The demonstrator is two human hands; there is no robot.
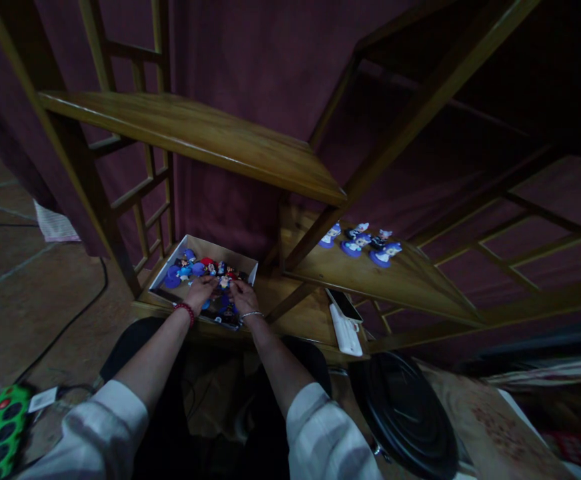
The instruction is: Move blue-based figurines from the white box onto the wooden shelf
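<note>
An open cardboard box (253, 272) on the low shelf is filled with several small figurines with blue, red and black parts. My left hand (203, 291), a red bead bracelet at its wrist, reaches into the box with fingers curled. Opposite it, my right hand (241, 295), with a light bracelet, is bent inward too. Between their fingertips is a small figurine (225, 282) with a pale top, which both hands appear to grip. Blue-based figurines (173, 277) lie at the box's left side. The fingers are small and dim in view.
More figurines (355, 245) stand on the raised shelf (315, 257) at right. A phone (344, 305) and a white object (346, 333) lie below it. A wooden board (195, 130) overhangs the box. A black round seat (403, 413) and a green device (0, 427) flank me.
</note>
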